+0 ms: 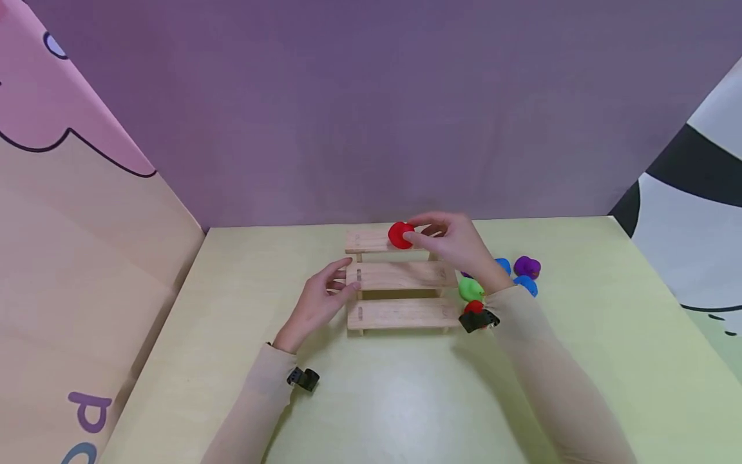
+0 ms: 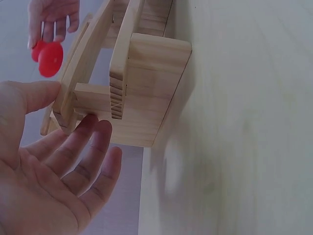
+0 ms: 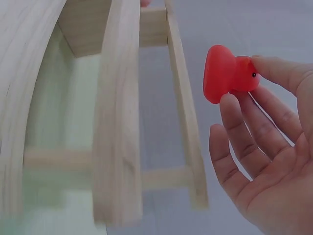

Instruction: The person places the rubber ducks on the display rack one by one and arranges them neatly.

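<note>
while the right hand (image 1: 455,241) pinches the red duck (image 1: 400,235) by its head, between thumb and fingers, we look at how the toy lies from the top step (image 1: 366,241) of the wooden stand (image 1: 400,314). we judge the duck to be above that step, about midway along it, and in the right wrist view a gap shows between them. its flat base faces the step and its head lies toward the fingers, so we take it as roughly upright. the step's long axis runs left to right, and the right hand is the nearer one to it.

lower down, the left hand (image 1: 317,299) holds the left end of the middle step (image 1: 406,276), thumb on one side and fingers curled at the other; how firmly, we cannot tell. on the surface (image 1: 382,399), just right of the stand, we see a green duck (image 1: 471,290), a partly hidden red toy (image 1: 473,307), a purple toy (image 1: 527,267) and a blue toy (image 1: 525,285).
</note>
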`<state>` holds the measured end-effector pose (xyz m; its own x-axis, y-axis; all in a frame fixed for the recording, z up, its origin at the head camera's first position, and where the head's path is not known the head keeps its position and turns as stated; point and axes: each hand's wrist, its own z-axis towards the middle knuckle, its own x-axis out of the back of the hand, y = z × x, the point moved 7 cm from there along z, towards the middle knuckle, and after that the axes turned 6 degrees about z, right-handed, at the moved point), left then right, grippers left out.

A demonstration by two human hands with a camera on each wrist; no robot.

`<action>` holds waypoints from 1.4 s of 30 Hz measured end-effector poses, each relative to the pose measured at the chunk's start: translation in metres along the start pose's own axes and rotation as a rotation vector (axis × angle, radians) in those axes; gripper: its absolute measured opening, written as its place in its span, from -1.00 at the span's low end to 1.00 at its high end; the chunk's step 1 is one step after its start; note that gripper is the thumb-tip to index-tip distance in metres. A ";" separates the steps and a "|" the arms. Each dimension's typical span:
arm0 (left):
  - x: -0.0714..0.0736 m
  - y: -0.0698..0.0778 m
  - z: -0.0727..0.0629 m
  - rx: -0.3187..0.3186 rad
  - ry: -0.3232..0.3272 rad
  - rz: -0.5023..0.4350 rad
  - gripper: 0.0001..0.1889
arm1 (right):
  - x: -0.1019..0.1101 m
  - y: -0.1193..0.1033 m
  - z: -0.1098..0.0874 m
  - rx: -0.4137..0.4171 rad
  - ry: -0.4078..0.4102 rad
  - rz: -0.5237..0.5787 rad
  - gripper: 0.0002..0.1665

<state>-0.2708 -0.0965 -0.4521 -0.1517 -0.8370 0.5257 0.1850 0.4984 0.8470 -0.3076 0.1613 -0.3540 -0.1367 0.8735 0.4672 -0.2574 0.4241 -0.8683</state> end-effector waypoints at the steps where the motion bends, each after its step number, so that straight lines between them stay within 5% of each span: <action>1: 0.001 0.000 0.000 0.005 0.001 -0.003 -0.37 | -0.004 -0.002 0.003 0.000 -0.001 0.007 -0.56; 20: -0.001 -0.001 0.000 0.025 -0.024 -0.030 -0.36 | -0.047 -0.004 0.031 0.011 -0.018 0.017 -0.64; 42: 0.000 -0.004 -0.005 0.035 -0.019 -0.032 -0.34 | -0.054 -0.003 0.029 0.018 -0.039 0.007 -0.58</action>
<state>-0.2668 -0.0994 -0.4555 -0.1757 -0.8484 0.4993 0.1457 0.4792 0.8655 -0.3268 0.1057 -0.3716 -0.1755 0.8663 0.4678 -0.2731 0.4137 -0.8685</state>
